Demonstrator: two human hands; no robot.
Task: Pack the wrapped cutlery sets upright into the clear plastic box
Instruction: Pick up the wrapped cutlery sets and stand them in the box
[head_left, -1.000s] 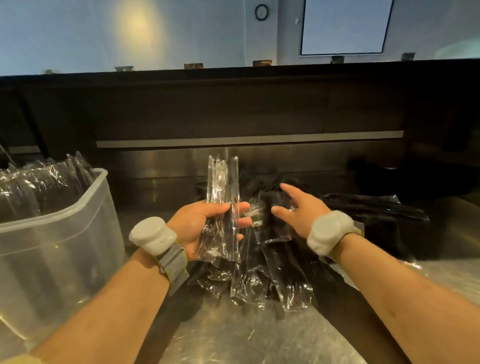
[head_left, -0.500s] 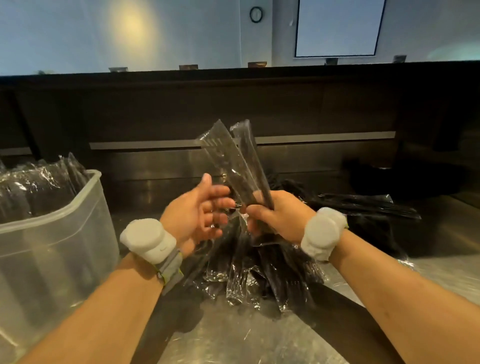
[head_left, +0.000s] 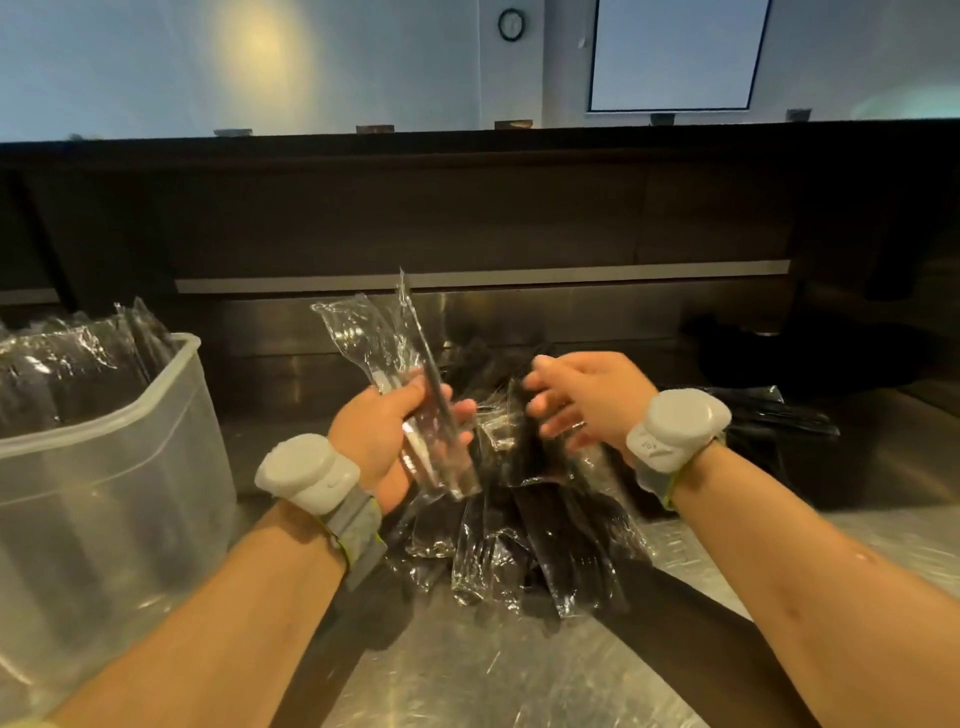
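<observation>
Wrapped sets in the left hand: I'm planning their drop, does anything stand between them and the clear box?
Nothing visible does. The left hand grips the wrapped sets right of the clear box, with open space up to its rim; packed sets stand at its far side.

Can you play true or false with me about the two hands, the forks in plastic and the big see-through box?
1. The left hand grips wrapped cutlery sets. True.
2. The right hand grips a set too. False: it is open above the pile, holding nothing.
3. The clear plastic box is empty. False: packed sets already stand inside it.
4. The pile lies on the steel counter. True.
</observation>
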